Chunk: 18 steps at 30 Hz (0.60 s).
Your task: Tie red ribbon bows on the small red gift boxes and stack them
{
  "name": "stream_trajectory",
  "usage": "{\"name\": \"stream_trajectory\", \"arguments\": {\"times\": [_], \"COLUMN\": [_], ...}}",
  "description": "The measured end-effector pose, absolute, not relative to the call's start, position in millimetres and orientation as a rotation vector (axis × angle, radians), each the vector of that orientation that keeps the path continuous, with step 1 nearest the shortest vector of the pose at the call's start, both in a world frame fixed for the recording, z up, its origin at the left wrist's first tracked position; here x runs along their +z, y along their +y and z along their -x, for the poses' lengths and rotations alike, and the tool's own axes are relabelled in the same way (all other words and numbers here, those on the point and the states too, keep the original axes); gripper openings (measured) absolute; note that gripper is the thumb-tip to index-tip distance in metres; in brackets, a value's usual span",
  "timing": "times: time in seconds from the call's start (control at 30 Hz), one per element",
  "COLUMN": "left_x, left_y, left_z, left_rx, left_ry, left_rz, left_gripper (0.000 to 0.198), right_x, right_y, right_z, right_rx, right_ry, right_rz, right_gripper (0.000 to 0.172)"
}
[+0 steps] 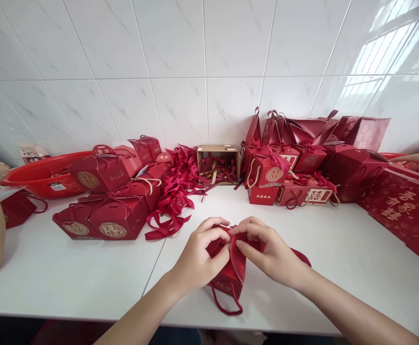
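A small red gift box (231,275) with a red cord handle rests on the white table (339,268) near its front edge. My left hand (195,258) grips the box's left side, fingers curled over the top flaps. My right hand (267,251) pinches a curved red top flap from the right. Both hands meet over the box's open top. The box's inside is hidden by the fingers.
Finished red gift boxes (112,211) stand at the left, more red boxes (288,172) at the right. Loose red ribbons (175,196) lie beside a small cardboard box (218,163) at the wall. A red basin (40,175) sits far left. Other people's hands show at both edges.
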<state>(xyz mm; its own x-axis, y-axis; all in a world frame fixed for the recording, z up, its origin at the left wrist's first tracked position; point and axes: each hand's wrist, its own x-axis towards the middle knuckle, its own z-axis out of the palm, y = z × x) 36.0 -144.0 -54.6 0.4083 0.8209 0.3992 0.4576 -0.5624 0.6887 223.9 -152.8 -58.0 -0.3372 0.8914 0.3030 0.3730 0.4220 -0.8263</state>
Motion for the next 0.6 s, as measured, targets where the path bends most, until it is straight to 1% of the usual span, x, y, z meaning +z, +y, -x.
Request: {"name": "stream_trajectory", "arguments": {"times": [0.1,0.2,0.27,0.37,0.43,0.5,0.53,0.6], "left_x": [-52,-44,-37,-30,-30,-33,-35,-42], "left_y": [-143,-142,-142,-143,-146,-151,-153,-157], "left_z": [-33,-29,-28,-29,-28,-24,-20,-13], "left_rx": [1.08,1.223,1.309,1.358,1.366,1.323,1.272,1.139], "left_ry": [1.111,1.106,1.085,1.069,1.081,1.106,1.115,1.126], "left_rz": [-2.181,-2.163,-2.153,-2.162,-2.169,-2.186,-2.2,-2.217], "left_gripper": [0.011,0.01,0.008,0.007,0.007,0.007,0.011,0.027], "right_x": [-55,-46,-38,-27,-22,-16,-13,-2], "right_y": [-152,-150,-148,-144,-142,-144,-146,-155], "right_z": [-228,-228,-225,-220,-219,-222,-226,-236], "right_rx": [0.812,0.762,0.869,1.143,1.181,1.117,1.076,0.991], "right_ry": [-1.873,-1.832,-1.818,-1.822,-1.839,-1.836,-1.807,-1.69], "right_rz": [1.042,1.045,1.015,0.93,0.9,0.898,0.886,0.845], "right_gripper": [0.012,0.021,0.021,0.025,0.025,0.023,0.022,0.019]}}
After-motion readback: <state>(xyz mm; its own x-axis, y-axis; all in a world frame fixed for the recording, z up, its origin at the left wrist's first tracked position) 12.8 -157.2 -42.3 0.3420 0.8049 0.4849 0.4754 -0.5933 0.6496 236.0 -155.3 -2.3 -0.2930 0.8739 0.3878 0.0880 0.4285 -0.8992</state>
